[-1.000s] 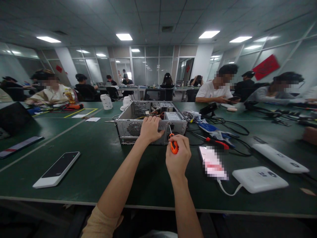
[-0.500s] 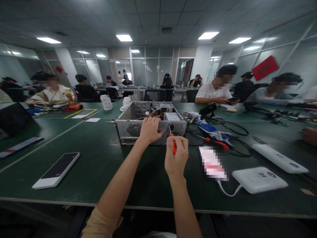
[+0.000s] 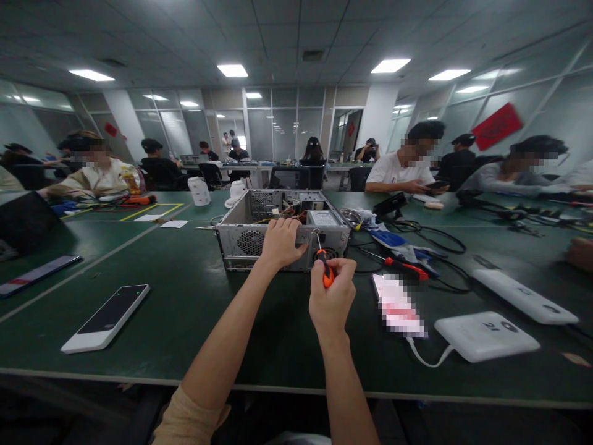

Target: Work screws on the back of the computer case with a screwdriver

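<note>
Open-topped metal computer case (image 3: 250, 242) on the green desk (image 3: 189, 296), perforated panel facing the person. The case stands well back from the desk's near edge, in front of both forearms. Left grip (image 3: 280, 244): fingers together over the case's upper near edge, thumb spread to the right; whether it clasps the edge cannot be told. Right grip (image 3: 331, 300): closed around the handle of an orange-and-black screwdriver (image 3: 328, 277), whose tilted shaft meets the panel just below that same edge, to the right of the left thumb. Bare desk extends from the left forearm to a white handheld device (image 3: 105, 319), and a narrower strip separates the right grip from a lit phone (image 3: 399, 307). The phone's white cable leads to a power bank (image 3: 486, 335) near the front edge. Beyond the case's right side, room is taken by a red-and-black screwdriver (image 3: 406, 268), a blue-and-white glove (image 3: 393, 240) and looped black cables (image 3: 451, 244).
</note>
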`<action>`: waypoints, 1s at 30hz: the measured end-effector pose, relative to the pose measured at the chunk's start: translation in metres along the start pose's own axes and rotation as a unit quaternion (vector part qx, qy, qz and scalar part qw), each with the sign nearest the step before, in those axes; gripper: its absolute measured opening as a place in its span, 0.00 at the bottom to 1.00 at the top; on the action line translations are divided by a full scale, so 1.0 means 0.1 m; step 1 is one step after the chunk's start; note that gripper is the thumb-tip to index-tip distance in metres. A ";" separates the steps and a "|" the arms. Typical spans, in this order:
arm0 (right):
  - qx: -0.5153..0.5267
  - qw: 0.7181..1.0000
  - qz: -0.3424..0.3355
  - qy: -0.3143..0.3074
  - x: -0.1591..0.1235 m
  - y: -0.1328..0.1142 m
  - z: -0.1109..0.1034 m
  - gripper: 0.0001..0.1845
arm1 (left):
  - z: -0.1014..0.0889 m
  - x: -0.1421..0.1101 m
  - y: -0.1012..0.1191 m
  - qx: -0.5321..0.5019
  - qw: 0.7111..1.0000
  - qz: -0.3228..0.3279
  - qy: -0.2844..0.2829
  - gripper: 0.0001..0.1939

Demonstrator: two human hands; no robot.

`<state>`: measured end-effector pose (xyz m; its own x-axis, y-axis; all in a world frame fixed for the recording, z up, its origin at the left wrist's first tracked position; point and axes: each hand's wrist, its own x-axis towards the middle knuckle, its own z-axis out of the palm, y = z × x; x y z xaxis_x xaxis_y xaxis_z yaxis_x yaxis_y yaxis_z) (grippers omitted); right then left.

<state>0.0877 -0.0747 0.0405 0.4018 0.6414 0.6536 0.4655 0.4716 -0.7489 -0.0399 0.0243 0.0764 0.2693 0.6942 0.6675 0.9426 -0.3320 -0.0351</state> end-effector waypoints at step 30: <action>-0.005 0.997 0.004 -0.071 0.00 -0.06 -0.02 0.18 | -0.01 0.00 0.01 -0.004 1.000 -0.001 -0.003 0.21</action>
<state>0.0865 -0.0785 0.0451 0.2892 0.7246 0.6255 0.4708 0.4613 -0.7520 -0.0393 0.0237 0.0771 0.2684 0.6992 0.6627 0.9417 -0.3354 -0.0275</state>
